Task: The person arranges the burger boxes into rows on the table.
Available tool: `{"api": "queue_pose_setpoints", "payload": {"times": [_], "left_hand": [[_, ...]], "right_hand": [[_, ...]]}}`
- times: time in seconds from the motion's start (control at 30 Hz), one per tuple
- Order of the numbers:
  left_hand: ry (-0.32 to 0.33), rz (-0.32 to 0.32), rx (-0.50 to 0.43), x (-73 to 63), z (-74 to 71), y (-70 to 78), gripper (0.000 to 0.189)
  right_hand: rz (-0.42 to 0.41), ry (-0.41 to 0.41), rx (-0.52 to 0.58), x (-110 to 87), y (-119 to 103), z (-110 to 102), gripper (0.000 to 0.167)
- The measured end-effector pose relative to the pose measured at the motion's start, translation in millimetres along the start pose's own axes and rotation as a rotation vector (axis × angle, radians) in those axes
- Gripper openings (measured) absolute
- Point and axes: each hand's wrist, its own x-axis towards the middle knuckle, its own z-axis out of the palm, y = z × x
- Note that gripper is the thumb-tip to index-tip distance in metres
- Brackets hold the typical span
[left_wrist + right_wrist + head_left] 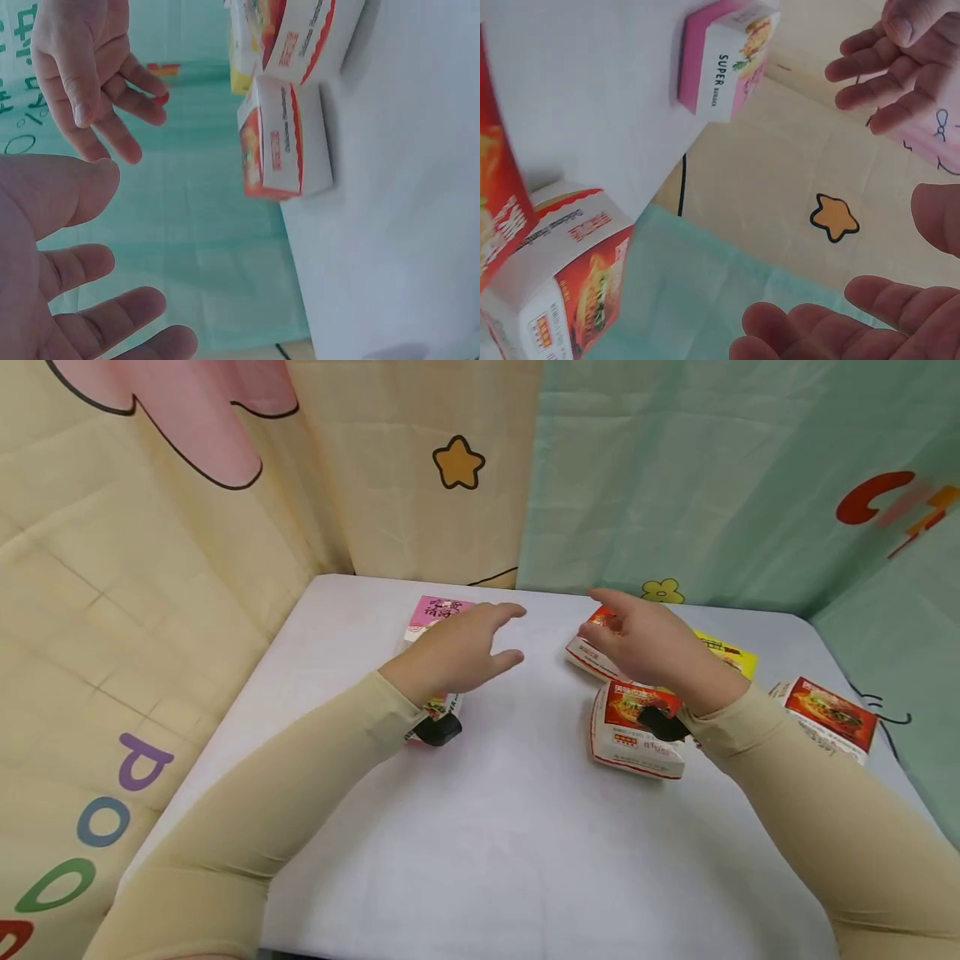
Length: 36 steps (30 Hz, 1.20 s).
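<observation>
Both hands are raised over the table with fingers spread, and neither holds anything. My left hand (459,650) overlaps a pink and white burger box (441,608) in the head view; its side reads "SUPER" in the right wrist view. My right hand (648,643) is above a group of cartons. Just below its wrist is a red and white burger box (630,742). Behind it sits a second red and white box (588,656), partly hidden by the hand. A yellow box (735,656) shows past the right wrist.
Another red and white box (832,714) stands at the right beside the forearm. A white cloth covers the table (480,843). Printed curtains (637,468) hang close along the back and both sides.
</observation>
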Motion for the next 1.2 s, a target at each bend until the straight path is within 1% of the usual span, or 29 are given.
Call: {"api": "queue_pose_setpoints", "payload": {"times": [0.1, 0.2, 0.3, 0.43, 0.5, 0.6, 0.7, 0.77, 0.83, 0.97, 1.1, 1.2], "left_hand": [[-0.026, 0.025, -0.007, 0.9, 13.8, 12.1, 0.069], [-0.069, 0.044, -0.025, 3.7, 27.8, 23.0, 0.071], [-0.109, 0.056, -0.049, 6.7, 40.3, 31.0, 0.073], [-0.136, 0.067, -0.094, 12.0, 57.5, 38.8, 0.077], [-0.147, 0.072, -0.118, 15.2, 66.5, 42.3, 0.079], [-0.172, 0.085, -0.146, 20.3, 79.8, 47.8, 0.082], [-0.213, 0.082, -0.186, 25.2, 92.8, 53.0, 0.085], [-0.24, 0.073, -0.211, 28.6, 101.5, 56.0, 0.089], [-0.263, 0.065, -0.238, 32.1, 109.8, 59.0, 0.093], [-0.288, 0.076, -0.276, 38.0, 123.5, 63.3, 0.097], [-0.301, 0.081, -0.283, 39.8, 130.7, 64.2, 0.096], [-0.299, 0.069, -0.279, 38.9, 132.3, 63.4, 0.095]], "right_hand": [[0.023, -0.003, -0.012, -9.5, 16.6, -0.3, 0.074], [0.062, -0.015, -0.02, -20.1, 32.7, 0.9, 0.076], [0.089, -0.021, -0.029, -30.7, 47.3, 3.1, 0.077], [0.121, -0.067, -0.069, -45.3, 65.6, 8.7, 0.082], [0.142, -0.109, -0.089, -52.9, 74.4, 12.6, 0.089], [0.171, -0.185, -0.121, -64.3, 87.4, 19.3, 0.105], [0.191, -0.251, -0.136, -73.8, 98.6, 25.7, 0.12], [0.191, -0.279, -0.117, -77.1, 104.8, 30.5, 0.125], [0.185, -0.289, -0.09, -79.0, 109.3, 35.2, 0.126], [0.168, -0.276, 0.001, -80.0, 114.6, 45.4, 0.123], [0.16, -0.266, 0.04, -79.8, 116.5, 53.6, 0.123], [0.17, -0.264, 0.025, -80.0, 117.1, 55.8, 0.124]]}}
